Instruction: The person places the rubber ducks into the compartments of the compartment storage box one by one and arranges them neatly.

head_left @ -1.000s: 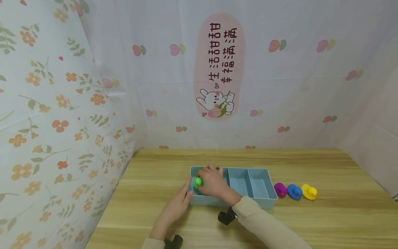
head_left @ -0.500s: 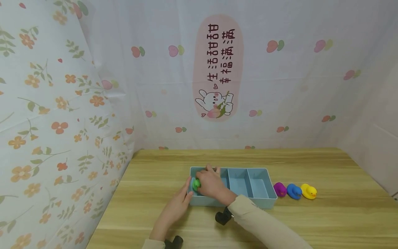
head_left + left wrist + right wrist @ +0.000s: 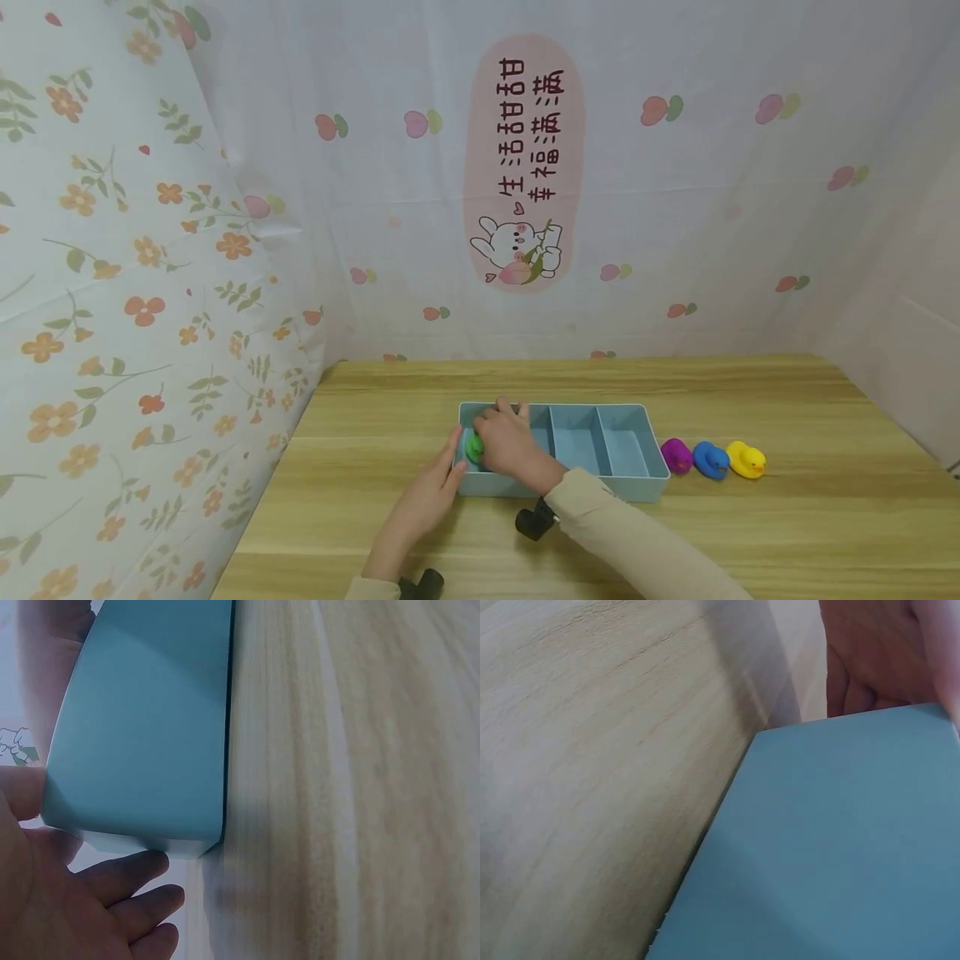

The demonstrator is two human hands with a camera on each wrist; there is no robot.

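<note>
A green rubber duck [image 3: 474,448] sits low in the leftmost compartment of a light blue divided box [image 3: 637,490]. My right hand [image 3: 513,448] reaches over the box's front wall and holds the duck between its fingers, covering part of it and the neighbouring compartment. At the box's left end, my left hand [image 3: 427,497] grips the corner, thumb on the front side and fingers along the end wall. In the left wrist view the thumb side of that hand meets the rim of the box [image 3: 142,735]. The right wrist view shows mainly the box's front wall [image 3: 840,840]; the duck is hidden there.
To the right of the box, a purple duck [image 3: 677,457], a blue duck [image 3: 711,460] and a yellow duck [image 3: 746,459] stand in a row on the wooden table [image 3: 825,533]. A patterned curtain [image 3: 390,233] hangs behind the table.
My right hand has lowered the green duck slightly deeper into the leftmost compartment. The left hand stays at the box's end, and the other ducks have not moved.
</note>
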